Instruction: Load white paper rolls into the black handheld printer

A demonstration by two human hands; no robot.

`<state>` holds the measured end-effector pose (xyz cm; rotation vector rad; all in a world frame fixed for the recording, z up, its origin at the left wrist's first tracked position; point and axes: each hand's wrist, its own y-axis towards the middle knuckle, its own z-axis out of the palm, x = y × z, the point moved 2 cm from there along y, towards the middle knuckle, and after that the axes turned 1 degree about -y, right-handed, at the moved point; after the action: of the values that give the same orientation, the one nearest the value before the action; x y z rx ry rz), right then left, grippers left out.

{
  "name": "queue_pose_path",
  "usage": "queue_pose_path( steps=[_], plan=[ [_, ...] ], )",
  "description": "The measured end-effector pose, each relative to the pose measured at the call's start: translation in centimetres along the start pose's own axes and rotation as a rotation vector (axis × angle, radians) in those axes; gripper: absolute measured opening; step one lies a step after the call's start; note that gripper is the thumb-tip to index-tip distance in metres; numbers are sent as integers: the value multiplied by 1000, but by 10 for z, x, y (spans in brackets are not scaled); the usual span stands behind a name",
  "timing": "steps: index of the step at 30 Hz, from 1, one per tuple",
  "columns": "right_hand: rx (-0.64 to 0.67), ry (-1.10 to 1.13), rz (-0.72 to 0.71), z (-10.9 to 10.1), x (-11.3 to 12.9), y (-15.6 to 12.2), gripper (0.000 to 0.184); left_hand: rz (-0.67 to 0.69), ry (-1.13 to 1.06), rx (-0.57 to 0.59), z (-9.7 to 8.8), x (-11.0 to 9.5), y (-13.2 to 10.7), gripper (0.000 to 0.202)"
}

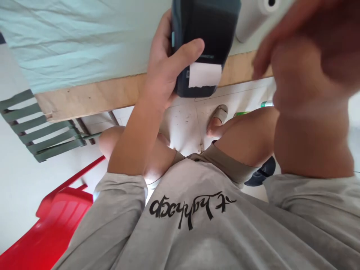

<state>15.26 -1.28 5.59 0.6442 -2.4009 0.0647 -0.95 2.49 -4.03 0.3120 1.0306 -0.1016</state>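
My left hand (165,63) is wrapped round a dark handheld printer (204,41), thumb pressed across its front. A short strip of white paper (204,75) sticks out of the printer's slot. The device hangs over the wooden table edge (92,95). My right hand (303,48) is raised close to the camera at the upper right, blurred, with fingers curled; nothing shows in it. Below are my grey shirt with black lettering (194,210), my bare knees and a sandalled foot (218,120) on the white floor.
A pale green cloth (70,41) covers the table top. A white roll-shaped object (258,15) sits at the table's upper right. A green slatted chair (42,127) stands at the left, a red plastic chair (53,221) at the lower left.
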Motion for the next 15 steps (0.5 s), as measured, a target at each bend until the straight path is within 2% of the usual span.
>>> queue_pose_path(
  steps=[1,2,4,6,10,15],
  plan=[
    [-104,26,-11,1,-1,15,24,-18,0,43,-1,1,1,30],
    [-331,126,-47,3,-3,26,22,-23,2,38,-3,1,1,31],
    [-471,245,-116,15,-9,39,18,-38,-30,0,-4,0,1,34],
    [-541,258,-139,26,-15,39,21,-39,-51,-46,-4,-1,-2,35],
    [-380,236,-235,37,-22,31,19,-40,-57,-118,3,-3,-5,33],
    [-313,225,-206,36,-25,37,19,-106,-89,-201,14,-9,-1,13]
  ],
)
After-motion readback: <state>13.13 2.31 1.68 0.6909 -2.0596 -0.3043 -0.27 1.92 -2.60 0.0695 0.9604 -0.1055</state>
